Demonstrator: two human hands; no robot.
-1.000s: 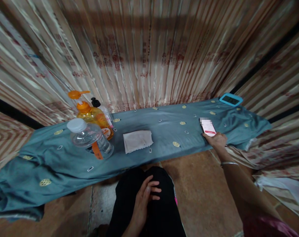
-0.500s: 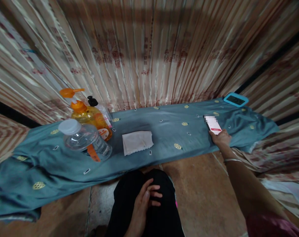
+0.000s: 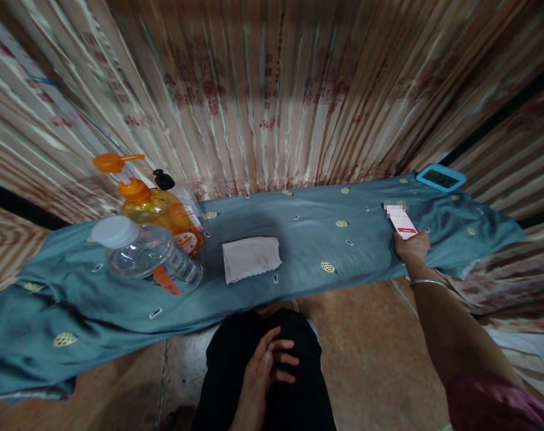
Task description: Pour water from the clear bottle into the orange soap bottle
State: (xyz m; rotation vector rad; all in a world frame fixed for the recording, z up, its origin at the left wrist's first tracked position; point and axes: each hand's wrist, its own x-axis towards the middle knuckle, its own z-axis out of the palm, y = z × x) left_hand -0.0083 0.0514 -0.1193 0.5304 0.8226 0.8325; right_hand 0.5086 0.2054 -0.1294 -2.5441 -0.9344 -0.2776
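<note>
My right hand [image 3: 413,246] grips the near end of a phone [image 3: 401,221], whose lit screen faces up over the right part of the cloth-covered table [image 3: 307,239]. A bracelet circles that wrist. My left hand [image 3: 267,365] rests over my dark-clad lap with its fingers spread and nothing in it. In front of me lies a folded, pale cloth [image 3: 252,259] with a scalloped lower edge, apart from both hands.
On the left stand a clear bottle with a white cap [image 3: 139,248], an orange pump bottle [image 3: 159,209] and a smaller black-topped bottle [image 3: 186,200]. A blue-framed digital clock [image 3: 441,178] sits at the far right. Striped curtains [image 3: 272,108] hang behind the table.
The view has shifted slightly, so the bottles appear further left and the phone and clock further right. My right hand keeps its grip on the phone; my left hand stays on my lap.
</note>
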